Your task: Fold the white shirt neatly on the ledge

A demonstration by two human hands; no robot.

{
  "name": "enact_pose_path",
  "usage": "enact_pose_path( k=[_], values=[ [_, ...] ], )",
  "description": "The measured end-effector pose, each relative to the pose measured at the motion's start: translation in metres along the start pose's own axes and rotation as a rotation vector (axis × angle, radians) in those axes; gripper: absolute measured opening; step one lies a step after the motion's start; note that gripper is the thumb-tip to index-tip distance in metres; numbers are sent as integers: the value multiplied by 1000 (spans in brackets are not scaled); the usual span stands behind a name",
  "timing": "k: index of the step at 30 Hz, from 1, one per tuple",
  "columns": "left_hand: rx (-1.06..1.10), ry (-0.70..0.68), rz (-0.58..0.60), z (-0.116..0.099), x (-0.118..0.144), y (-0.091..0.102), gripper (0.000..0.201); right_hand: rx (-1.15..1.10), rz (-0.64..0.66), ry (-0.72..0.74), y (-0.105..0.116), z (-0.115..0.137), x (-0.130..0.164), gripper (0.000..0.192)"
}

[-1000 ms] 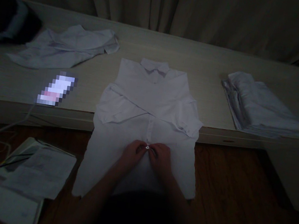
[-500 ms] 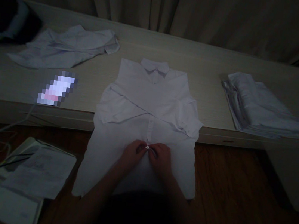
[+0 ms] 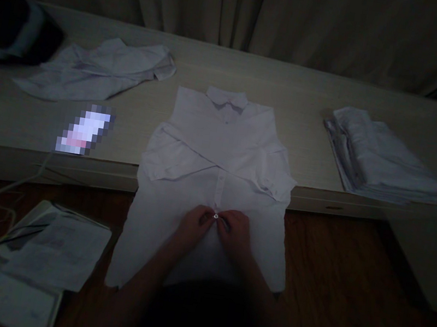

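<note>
Surface (image 3: 217,69): pale and broad, crossing my view; its near edge runs below the middle.
Shirt (image 3: 197,190): white, front up, collar (image 3: 226,98) toward the far edge, lower half past the near edge; what bears that half I cannot tell. A hard pull toward me could drag the rest off the surface.
Loose cloth (image 3: 104,71): rumpled, toward the far left corner.
Folded stack (image 3: 389,157): by the near edge at right, well apart from the shirt.
Sleeves (image 3: 179,163): folded inward over the front; a jerk below could, I judge, unsettle them.
Lit device (image 3: 85,131): blurred, by the near edge at left.
Left hand (image 3: 194,223): my fingers pinch the shirt at its button strip (image 3: 220,186).
Right hand (image 3: 238,230): fingers pinching the same spot opposite.
Bright ring (image 3: 215,216): between my fingertips, possibly a button; a loose pinch, or this dimness, could let it slip.
</note>
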State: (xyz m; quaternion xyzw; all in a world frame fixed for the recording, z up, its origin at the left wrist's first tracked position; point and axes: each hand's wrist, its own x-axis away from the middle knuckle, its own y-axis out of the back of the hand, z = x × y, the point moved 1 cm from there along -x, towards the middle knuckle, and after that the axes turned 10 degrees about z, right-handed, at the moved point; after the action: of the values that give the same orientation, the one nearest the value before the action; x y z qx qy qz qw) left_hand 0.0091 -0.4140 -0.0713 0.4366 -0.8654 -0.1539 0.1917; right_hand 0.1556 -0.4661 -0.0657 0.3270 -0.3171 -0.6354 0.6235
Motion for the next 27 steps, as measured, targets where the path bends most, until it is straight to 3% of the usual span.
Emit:
enact_pose_path(
  k=[27],
  values=[
    [-18, 2, -10, 2, 0, -1, 22, -37, -30, 5, 0, 0, 1, 12]
  ],
)
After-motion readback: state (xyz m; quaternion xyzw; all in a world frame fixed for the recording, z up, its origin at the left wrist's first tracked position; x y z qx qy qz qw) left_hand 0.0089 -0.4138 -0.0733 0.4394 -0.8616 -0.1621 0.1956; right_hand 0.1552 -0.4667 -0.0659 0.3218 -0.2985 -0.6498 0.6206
